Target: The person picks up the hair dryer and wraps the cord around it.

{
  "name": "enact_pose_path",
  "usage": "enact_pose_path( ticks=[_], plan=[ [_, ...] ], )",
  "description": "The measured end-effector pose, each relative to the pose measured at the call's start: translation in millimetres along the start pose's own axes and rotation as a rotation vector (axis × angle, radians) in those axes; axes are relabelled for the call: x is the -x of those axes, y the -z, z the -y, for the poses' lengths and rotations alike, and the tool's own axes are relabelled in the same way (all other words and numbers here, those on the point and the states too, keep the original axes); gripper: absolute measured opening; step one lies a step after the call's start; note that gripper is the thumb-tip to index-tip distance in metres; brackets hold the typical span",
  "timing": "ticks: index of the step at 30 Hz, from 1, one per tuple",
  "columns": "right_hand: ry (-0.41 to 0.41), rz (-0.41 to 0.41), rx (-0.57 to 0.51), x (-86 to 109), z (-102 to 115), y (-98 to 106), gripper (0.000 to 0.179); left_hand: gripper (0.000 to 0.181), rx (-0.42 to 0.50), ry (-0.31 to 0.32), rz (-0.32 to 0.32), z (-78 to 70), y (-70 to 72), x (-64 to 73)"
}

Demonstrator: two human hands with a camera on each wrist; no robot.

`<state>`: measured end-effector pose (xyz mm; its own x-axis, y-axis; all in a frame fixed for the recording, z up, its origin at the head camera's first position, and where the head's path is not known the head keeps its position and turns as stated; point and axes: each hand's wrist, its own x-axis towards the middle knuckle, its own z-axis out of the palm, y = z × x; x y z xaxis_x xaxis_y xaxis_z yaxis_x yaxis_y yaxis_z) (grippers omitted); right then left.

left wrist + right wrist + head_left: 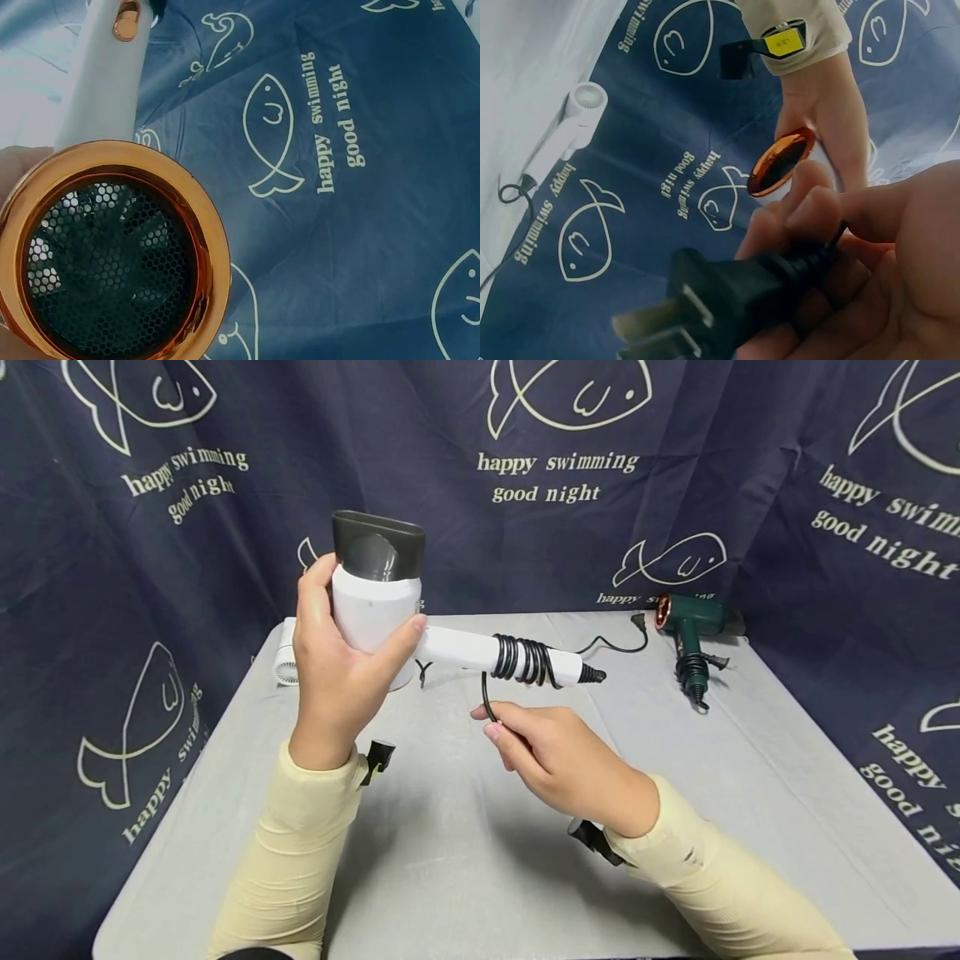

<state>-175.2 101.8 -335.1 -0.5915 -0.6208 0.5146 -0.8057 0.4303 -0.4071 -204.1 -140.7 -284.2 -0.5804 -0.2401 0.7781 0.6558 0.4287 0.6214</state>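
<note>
Dryer [375, 614] clasped in left grip [330, 668]; right grip [562, 760] pinches cord [487, 696]; table's right edge [846, 768] distant.

Smooth plastic hair dryer [459, 647], its rim [213, 259] glossy, metallic-looking

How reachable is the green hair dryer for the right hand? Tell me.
Probably not at once: the right hand is holding a black cord and its plug. With those let go, likely yes; nothing appears to stand between hand and green hair dryer.
</note>
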Motion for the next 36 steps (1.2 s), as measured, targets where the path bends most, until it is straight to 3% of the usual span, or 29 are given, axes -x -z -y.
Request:
enact_pose_path(
  ticks=[9,15,24,36],
  plan=[
    [0.055,-0.041,0.040,3.3,1,6,0.024,0.082,-0.077,-0.063,-0.005,8.1,-2.0,-0.8],
    [0.100,-0.100,0.081,4.5,0,15,0.015,0.078,-0.117,-0.082,0.047,15.1,-2.2,-2.4],
    [0.073,-0.101,0.125,7.0,-3,34,0.011,0.079,-0.151,-0.099,0.149,15.3,-1.0,-1.5],
    [0.095,-0.182,0.085,3.6,-14,41,0.007,0.081,-0.135,-0.120,0.210,13.0,0.6,-1.4]
  ],
)
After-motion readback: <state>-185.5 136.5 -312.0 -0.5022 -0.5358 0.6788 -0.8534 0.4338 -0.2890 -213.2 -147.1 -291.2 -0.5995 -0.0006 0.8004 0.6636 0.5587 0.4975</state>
